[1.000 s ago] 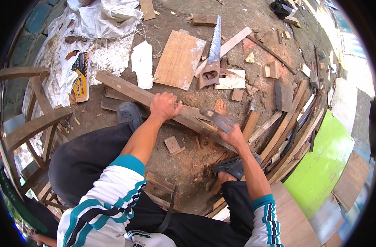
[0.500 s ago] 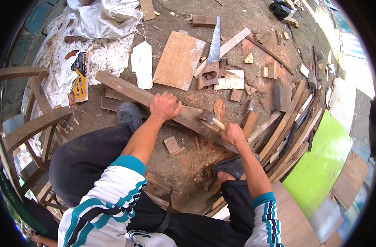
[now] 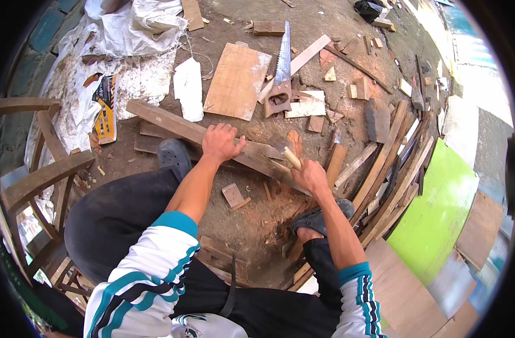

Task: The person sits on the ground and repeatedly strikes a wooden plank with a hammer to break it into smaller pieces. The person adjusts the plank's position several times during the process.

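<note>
Across the littered brown ground (image 3: 252, 219) in front of the person, a long, squared brown wooden beam (image 3: 170, 121) slants from upper left to lower right, toward the dark grey clog on the right foot (image 3: 311, 218). That foot looks exposed — a glancing blow from the pale-handled, dark-headed, hammer-like tool (image 3: 292, 158) could carry past the wood toward it, and a slack hold could let the beam roll. Bare knuckles are the other worry, should a swing stray along the wood. The left hand (image 3: 222, 143) presses palm-down on the beam's middle, fingers curled over its far edge, the left forearm (image 3: 191, 191) reaching forward; the right hand (image 3: 310, 176) wraps the tool's handle in a fist by the beam's lower stretch — how high above it, I cannot tell.
</note>
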Demonstrator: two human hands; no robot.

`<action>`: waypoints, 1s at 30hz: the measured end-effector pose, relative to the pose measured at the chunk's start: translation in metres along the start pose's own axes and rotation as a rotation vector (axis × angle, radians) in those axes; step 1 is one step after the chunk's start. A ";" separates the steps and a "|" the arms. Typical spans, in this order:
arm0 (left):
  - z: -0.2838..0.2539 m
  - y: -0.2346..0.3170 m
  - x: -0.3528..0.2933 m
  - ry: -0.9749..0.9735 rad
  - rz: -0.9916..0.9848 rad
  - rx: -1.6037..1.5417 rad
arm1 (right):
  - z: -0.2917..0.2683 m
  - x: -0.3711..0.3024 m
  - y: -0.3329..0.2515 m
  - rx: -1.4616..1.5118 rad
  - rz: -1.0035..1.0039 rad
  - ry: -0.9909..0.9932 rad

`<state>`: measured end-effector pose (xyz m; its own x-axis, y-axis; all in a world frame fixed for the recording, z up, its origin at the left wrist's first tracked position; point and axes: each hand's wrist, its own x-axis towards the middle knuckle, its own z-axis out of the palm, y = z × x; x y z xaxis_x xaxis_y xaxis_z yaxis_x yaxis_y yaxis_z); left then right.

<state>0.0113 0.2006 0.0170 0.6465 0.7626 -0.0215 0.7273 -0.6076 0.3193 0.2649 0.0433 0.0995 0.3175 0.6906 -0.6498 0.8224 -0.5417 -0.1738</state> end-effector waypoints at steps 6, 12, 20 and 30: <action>-0.003 -0.003 -0.005 -0.011 -0.034 -0.022 | -0.011 -0.024 -0.021 0.167 -0.124 0.176; -0.004 0.006 -0.006 -0.153 -0.073 -0.020 | -0.016 0.009 -0.011 -0.257 -0.139 -0.075; -0.001 -0.010 -0.019 -0.112 0.099 -0.036 | -0.028 -0.018 -0.048 0.035 -0.125 0.151; 0.010 -0.047 0.005 -0.252 0.765 0.056 | 0.007 -0.090 0.026 0.159 0.175 0.243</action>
<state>-0.0175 0.2307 -0.0072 0.9976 0.0624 -0.0309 0.0686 -0.9562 0.2845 0.2546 -0.0369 0.1484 0.5662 0.6647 -0.4875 0.6680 -0.7165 -0.2011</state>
